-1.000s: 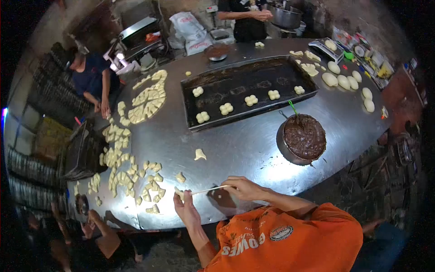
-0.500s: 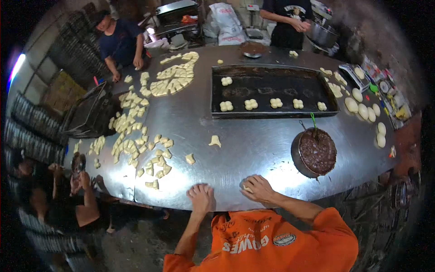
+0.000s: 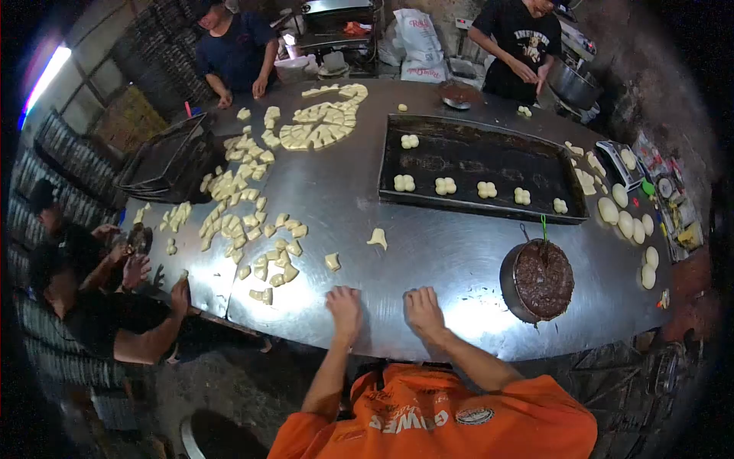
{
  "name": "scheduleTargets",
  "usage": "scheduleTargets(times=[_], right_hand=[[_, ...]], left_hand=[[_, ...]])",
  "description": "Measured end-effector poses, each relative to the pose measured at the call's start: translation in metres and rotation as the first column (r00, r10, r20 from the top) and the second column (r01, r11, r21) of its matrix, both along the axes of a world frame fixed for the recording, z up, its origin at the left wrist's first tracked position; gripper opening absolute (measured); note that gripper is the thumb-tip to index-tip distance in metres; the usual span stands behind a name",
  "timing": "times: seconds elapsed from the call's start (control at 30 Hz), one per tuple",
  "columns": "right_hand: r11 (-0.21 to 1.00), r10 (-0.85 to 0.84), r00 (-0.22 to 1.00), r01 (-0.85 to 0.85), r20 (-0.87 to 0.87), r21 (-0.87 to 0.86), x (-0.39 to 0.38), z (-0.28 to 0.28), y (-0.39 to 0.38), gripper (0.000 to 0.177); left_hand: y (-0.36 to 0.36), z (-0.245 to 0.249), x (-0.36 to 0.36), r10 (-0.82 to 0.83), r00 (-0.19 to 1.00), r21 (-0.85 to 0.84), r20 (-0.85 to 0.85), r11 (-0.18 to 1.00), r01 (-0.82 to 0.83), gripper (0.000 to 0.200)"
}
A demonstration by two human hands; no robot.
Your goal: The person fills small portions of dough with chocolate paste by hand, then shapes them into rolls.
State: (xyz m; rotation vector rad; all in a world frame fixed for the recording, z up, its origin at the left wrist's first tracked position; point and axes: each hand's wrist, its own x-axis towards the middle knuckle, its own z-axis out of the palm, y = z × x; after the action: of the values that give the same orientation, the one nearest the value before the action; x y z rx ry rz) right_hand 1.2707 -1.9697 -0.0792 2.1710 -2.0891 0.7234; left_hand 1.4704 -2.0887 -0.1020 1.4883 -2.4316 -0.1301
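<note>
My left hand (image 3: 344, 310) rests on the metal table (image 3: 321, 199) near its front edge, fingers curled down; whatever lies under it is hidden. My right hand (image 3: 424, 310) is cupped on the tabletop to the right, also with fingers bent. Pale dough showed at its fingertips a moment ago and is covered in this view. Just beyond my left hand lies a small cut dough piece (image 3: 332, 262), and farther out a pointed dough piece (image 3: 378, 238). Right of my right hand stands a round pot (image 3: 517, 284) of thick brown paste (image 3: 547, 277) with a green-handled tool.
A large black baking tray (image 3: 489, 206) holds several dough clusters (image 3: 445, 186). Many cut dough pieces (image 3: 229, 187) cover the table's left side. Larger dough balls (image 3: 608, 210) sit by a scale (image 3: 618, 162) at right. Co-workers stand at the far side and left.
The camera view has shifted, moving the table contents rightward in the picture. My right hand has turned, covering the dough seen at its fingers. A co-worker on the left reaches onto the table.
</note>
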Motion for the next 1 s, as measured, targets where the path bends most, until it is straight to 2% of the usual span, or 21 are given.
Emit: scheduleTargets(times=[0.03, 0.07, 0.1, 0.17, 0.2, 0.27, 0.3, 0.37, 0.4, 0.43, 0.5, 0.57, 0.6, 0.63, 0.7, 0.73, 0.8, 0.83, 0.9, 0.93, 1.0], right_hand=[[0.997, -0.079, 0.992, 0.081, 0.095, -0.018, 0.007, 0.000, -0.009, 0.022], [0.999, 0.047, 0.996, -0.049, 0.081, 0.018, 0.012, 0.009, 0.006, 0.026], [0.999, 0.053, 0.995, -0.054, 0.080, 0.007, 0.009, 0.015, 0.014, 0.026], [0.945, 0.326, 0.941, -0.323, 0.085, -0.054, -0.012, 0.019, 0.034, 0.024], [0.945, 0.322, 0.946, -0.319, 0.042, -0.070, -0.030, 0.008, 0.031, 0.025], [0.987, 0.155, 0.982, -0.158, -0.112, -0.025, -0.046, 0.017, 0.011, 0.030], [0.996, 0.063, 0.986, -0.071, -0.154, -0.051, -0.037, 0.028, -0.003, 0.031], [0.999, 0.039, 0.986, -0.043, -0.161, -0.022, -0.005, 0.014, -0.005, 0.031], [1.000, 0.005, 0.984, -0.007, -0.176, -0.009, 0.002, 0.008, -0.005, 0.031], [0.989, 0.141, 0.972, -0.146, -0.187, -0.014, 0.004, 0.021, 0.008, 0.030], [0.961, 0.264, 0.958, -0.252, 0.115, -0.110, -0.004, 0.028, 0.026, 0.029], [0.973, 0.228, 0.965, -0.230, -0.128, -0.002, -0.041, -0.003, 0.023, 0.023], [0.978, 0.161, 0.967, -0.183, -0.198, -0.101, -0.050, 0.019, 0.011, 0.015], [0.995, 0.073, 0.984, -0.083, -0.160, -0.058, -0.050, 0.025, -0.004, 0.011], [0.992, -0.019, 1.000, 0.019, 0.000, -0.126, -0.029, 0.024, -0.023, 0.013], [0.993, -0.010, 1.000, 0.010, -0.002, -0.117, -0.021, 0.024, -0.014, 0.013], [0.999, -0.041, 0.937, 0.029, 0.346, 0.039, -0.007, 0.027, 0.005, 0.020], [0.999, -0.039, 0.937, 0.028, 0.347, 0.036, -0.005, 0.033, 0.016, 0.020], [0.996, -0.083, 0.910, 0.062, 0.407, 0.064, -0.018, 0.049, 0.040, 0.028], [0.986, -0.142, 0.915, 0.099, 0.378, 0.131, -0.029, 0.042, 0.043, 0.033], [0.967, -0.193, 0.881, 0.097, 0.432, 0.234, -0.047, 0.058, 0.024, 0.031]], left_hand=[[0.005, 0.020, -0.023, 0.005, 0.998, 0.000, -0.057, 1.000, -0.005, 0.025], [0.020, -0.005, -0.028, 0.020, 0.997, 0.011, -0.069, 1.000, -0.019, 0.031], [0.036, -0.002, -0.016, -0.106, 0.992, 0.063, -0.066, 0.992, 0.110, 0.032], [0.033, -0.011, 0.018, -0.062, 0.997, 0.055, -0.048, 0.996, 0.065, 0.030], [0.021, -0.007, 0.030, -0.058, 0.997, 0.059, -0.048, 0.996, 0.061, 0.030], [-0.008, 0.007, 0.037, 0.058, 0.998, 0.038, 0.006, 0.998, -0.058, 0.023], [-0.014, 0.024, 0.016, 0.203, 0.963, 0.110, -0.174, 0.976, -0.186, 0.021], [-0.014, 0.004, -0.008, 0.157, 0.964, 0.060, -0.217, 0.987, -0.147, 0.022], [0.005, -0.003, -0.015, 0.087, 0.948, 0.061, -0.305, 0.996, -0.072, 0.024], [0.024, -0.006, -0.014, 0.043, 0.975, 0.053, -0.218, 0.998, -0.032, 0.026], [0.035, 0.021, 0.014, 0.001, 0.988, 0.117, -0.153, 0.993, 0.017, 0.026], [0.016, 0.039, 0.040, -0.006, 0.983, 0.025, 0.181, 1.000, 0.002, 0.021], [-0.001, 0.008, 0.039, 0.199, 0.978, -0.003, -0.062, 0.980, -0.200, 0.018], [-0.021, 0.005, 0.035, 0.243, 0.961, 0.057, -0.129, 0.970, -0.238, 0.018], [-0.026, 0.016, 0.004, 0.189, 0.955, 0.042, -0.228, 0.982, -0.184, 0.021], [-0.008, 0.015, -0.005, 0.131, 0.955, 0.048, -0.265, 0.991, -0.123, 0.021], [0.029, 0.027, -0.004, 0.000, 0.947, 0.101, -0.320, 0.994, 0.034, 0.018], [0.036, 0.027, 0.003, 0.000, 0.948, 0.097, -0.319, 0.995, 0.033, 0.018], [0.044, 0.028, 0.016, 0.158, 0.802, 0.279, -0.577, 0.960, 0.012, 0.019], [0.040, 0.057, 0.015, 0.331, 0.692, 0.470, -0.641, 0.883, 0.013, 0.023], [0.024, 0.077, -0.004, 0.297, 0.663, 0.407, -0.688, 0.913, 0.013, 0.023]])
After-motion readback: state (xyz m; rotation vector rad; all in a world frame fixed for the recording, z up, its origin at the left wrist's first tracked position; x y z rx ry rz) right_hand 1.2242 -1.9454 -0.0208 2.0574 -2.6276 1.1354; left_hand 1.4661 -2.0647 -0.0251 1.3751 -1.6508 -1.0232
